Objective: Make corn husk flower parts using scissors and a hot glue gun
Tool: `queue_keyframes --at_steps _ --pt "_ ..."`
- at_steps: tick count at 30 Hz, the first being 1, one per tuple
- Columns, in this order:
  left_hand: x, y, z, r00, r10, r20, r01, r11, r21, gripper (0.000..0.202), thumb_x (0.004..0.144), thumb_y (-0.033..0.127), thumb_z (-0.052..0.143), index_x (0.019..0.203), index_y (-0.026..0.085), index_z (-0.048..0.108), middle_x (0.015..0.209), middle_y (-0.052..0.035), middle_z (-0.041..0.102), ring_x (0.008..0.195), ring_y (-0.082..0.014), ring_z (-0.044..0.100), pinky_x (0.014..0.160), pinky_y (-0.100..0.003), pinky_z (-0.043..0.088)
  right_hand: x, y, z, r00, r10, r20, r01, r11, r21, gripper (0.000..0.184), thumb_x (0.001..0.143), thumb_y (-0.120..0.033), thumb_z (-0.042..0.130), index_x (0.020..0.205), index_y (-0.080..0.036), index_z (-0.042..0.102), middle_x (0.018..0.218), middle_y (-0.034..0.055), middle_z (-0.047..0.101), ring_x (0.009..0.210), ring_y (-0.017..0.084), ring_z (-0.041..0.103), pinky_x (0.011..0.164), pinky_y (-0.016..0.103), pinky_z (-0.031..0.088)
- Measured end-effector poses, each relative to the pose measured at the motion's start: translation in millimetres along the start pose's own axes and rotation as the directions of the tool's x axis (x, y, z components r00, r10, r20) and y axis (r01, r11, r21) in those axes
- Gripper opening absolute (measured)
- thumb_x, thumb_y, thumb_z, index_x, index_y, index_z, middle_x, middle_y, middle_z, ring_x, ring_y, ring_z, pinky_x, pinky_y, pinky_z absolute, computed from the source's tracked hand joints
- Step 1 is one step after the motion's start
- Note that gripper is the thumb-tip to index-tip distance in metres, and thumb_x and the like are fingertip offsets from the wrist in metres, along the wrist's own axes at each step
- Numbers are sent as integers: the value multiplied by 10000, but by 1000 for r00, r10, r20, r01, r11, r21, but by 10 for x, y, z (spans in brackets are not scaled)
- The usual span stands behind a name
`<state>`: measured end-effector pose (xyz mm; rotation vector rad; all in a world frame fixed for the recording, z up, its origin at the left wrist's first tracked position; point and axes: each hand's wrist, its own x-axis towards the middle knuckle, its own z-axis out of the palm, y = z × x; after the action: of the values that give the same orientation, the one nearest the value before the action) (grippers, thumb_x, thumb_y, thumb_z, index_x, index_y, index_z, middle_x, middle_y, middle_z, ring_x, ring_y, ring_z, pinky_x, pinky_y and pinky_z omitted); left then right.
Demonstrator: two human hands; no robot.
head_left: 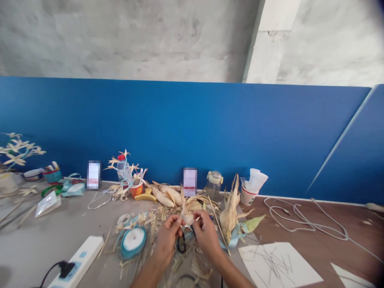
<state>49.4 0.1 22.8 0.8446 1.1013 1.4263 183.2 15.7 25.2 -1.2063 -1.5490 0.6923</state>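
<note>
Both my hands meet over the desk's front middle, pinching a small pale piece of corn husk (188, 219) between them. My left hand (168, 236) grips its left side with curled fingers. My right hand (206, 234) pinches its right side. Black-handled scissors (181, 243) lie just under my hands. Loose husk strips and scraps (162, 218) cover the desk around them. A spool of light blue ribbon (132, 240) sits left of my left hand. A dried corn ear in its husk (230, 212) stands right of my right hand.
A white power strip (78, 258) with a black plug lies front left. Husk flowers in a cup (129, 180), a jar (214, 185), a paper cup (249, 192), white cables (303, 218) and a paper sheet (277, 266) lie before the blue partition (192, 132).
</note>
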Motion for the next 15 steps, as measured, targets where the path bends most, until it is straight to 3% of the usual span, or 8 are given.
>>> queue_keyframes --at_steps 4,8,12,15 --pt "64 56 -66 998 -4 -61 -10 973 -230 345 548 379 824 690 153 606 683 2 643 458 -52 440 484 -204 344 25 2 -14 999 39 27 -37 995 -92 189 734 -198 481 873 -160 603 784 60 641 683 196 603 666 286 471" --pt "135 92 -142 990 -28 -138 -24 933 -358 405 446 319 878 688 147 603 647 1 652 440 -47 451 475 -193 378 52 11 -48 995 67 69 -53 981 -187 204 749 -148 467 888 -161 616 799 66 661 722 200 627 693 272 473" --pt "187 95 -198 987 -21 -160 -46 915 -400 428 424 303 891 701 143 606 682 4 667 444 -39 467 467 -179 385 32 19 -58 989 7 145 36 957 -289 206 765 -98 466 858 -167 636 828 68 670 775 193 626 728 254 450" --pt "206 95 -222 980 -8 -199 -76 909 -409 437 411 296 894 707 151 607 599 48 613 439 -42 468 469 -179 391 -28 -4 -36 960 -19 281 115 936 -332 210 789 -88 466 826 -175 653 827 55 675 804 181 623 733 234 429"
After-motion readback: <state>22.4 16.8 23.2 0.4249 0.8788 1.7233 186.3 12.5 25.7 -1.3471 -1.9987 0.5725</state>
